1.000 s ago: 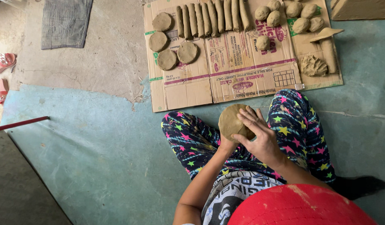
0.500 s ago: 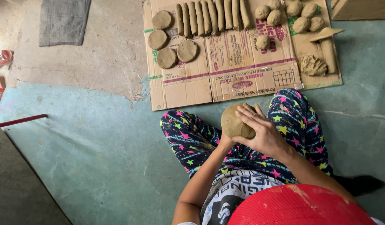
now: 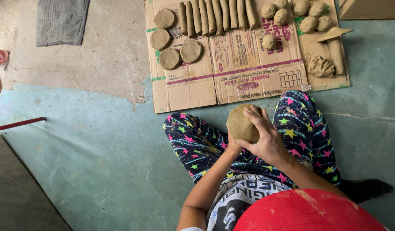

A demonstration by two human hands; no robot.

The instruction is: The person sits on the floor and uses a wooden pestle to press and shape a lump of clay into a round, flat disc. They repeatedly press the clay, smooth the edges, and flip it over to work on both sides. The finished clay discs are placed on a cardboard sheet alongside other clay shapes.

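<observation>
Both hands close around a rounded lump of clay (image 3: 242, 124) held above the lap: the right hand (image 3: 265, 139) wraps over its right side and top, fingers pressed to the surface, while the left hand (image 3: 232, 147) cups it from beneath, mostly hidden by the lump. The person sits on a blue-green floor (image 3: 99, 162), knees apart in dark trousers (image 3: 197, 141) printed with bright stars, a red cap (image 3: 308, 211) at the bottom of the view.

Just beyond the knees lies a flattened cardboard sheet (image 3: 193, 92) bearing finished shapes — four flat clay discs (image 3: 180, 53) at its left, a row of clay rolls (image 3: 216, 16) laid side by side at the top, several clay balls (image 3: 287, 15) to the right. Near the right edge rest a wooden paddle (image 3: 335, 45) and a ragged clay clump (image 3: 320, 66). A grey mat (image 3: 63, 20) lies well apart at the upper left.
</observation>
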